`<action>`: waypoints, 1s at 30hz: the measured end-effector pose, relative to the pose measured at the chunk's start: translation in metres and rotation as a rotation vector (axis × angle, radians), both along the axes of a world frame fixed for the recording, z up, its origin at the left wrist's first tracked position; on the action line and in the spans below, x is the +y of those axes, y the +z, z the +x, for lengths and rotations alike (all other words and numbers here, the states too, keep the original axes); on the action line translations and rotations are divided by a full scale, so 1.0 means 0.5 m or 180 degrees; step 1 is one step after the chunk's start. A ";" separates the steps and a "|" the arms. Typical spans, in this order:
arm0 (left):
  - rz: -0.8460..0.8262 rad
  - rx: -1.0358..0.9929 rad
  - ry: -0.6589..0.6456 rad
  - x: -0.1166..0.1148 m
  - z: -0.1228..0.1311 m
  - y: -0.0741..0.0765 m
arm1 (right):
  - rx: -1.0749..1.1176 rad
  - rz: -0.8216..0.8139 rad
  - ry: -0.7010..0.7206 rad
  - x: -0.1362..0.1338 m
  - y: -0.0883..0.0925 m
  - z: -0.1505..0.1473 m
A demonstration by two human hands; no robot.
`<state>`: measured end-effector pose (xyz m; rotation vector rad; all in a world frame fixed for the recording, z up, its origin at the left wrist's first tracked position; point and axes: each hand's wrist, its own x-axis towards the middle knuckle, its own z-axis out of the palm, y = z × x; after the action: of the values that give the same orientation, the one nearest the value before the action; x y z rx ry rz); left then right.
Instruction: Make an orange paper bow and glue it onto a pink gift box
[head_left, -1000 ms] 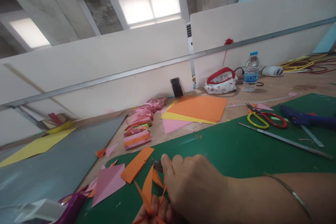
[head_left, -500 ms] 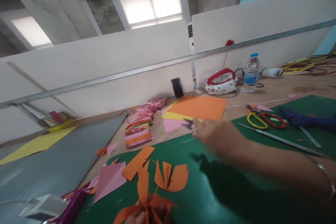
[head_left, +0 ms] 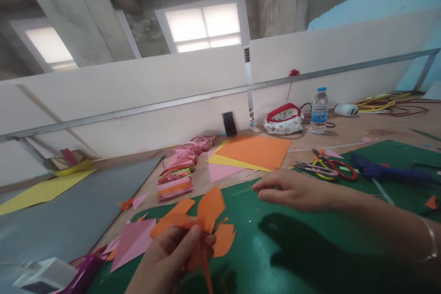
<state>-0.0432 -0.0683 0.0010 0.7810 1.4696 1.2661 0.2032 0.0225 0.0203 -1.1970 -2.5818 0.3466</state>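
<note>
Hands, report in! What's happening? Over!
Left hand pinching orange paper petals. Right hand apparently empty, over shiny green mat. Cut orange paper piece partly behind petals.

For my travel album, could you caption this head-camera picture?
The left hand holds orange paper petals while the right hand hovers above a green mat.

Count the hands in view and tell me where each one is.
2. The left hand holds orange paper petals at lower middle; the right hand hovers over the green mat, right of centre. No others show.
</note>
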 end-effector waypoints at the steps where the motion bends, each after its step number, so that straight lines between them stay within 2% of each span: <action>1: 0.0019 0.0071 -0.0245 0.003 0.016 0.012 | 0.0488 -0.0472 0.0335 -0.014 0.009 -0.019; 3: 0.0137 0.0275 -0.0601 0.012 0.041 0.029 | 0.1426 -0.1346 0.0760 -0.035 0.019 -0.050; 6: 0.0219 0.0537 -0.0976 0.039 0.060 0.039 | 0.2379 -0.2130 0.0711 -0.047 0.008 -0.075; 8: 0.0241 0.0536 -0.1165 0.061 0.066 0.036 | 0.2813 -0.2251 0.0410 -0.046 -0.008 -0.079; 11: 0.0304 0.0405 -0.1360 0.090 0.071 0.020 | 0.3214 -0.2099 -0.0004 -0.034 -0.030 -0.076; 14: 0.0315 0.0104 -0.1547 0.107 0.071 -0.003 | 0.3368 -0.2161 -0.0251 -0.022 -0.039 -0.072; 18: 0.0246 -0.0102 -0.1683 0.108 0.064 -0.024 | 0.3290 -0.2313 -0.0296 -0.019 -0.045 -0.076; 25: 0.0284 0.0481 -0.1793 0.094 0.059 -0.020 | 0.3108 -0.2464 -0.0462 -0.028 -0.055 -0.082; 30: 0.0331 0.0026 -0.1815 0.097 0.063 -0.027 | 0.3051 -0.2362 -0.0407 -0.029 -0.050 -0.078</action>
<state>-0.0117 -0.0200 -0.0125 1.1746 1.0787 0.9029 0.1640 0.0080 -0.0047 -0.9883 -1.5427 1.5011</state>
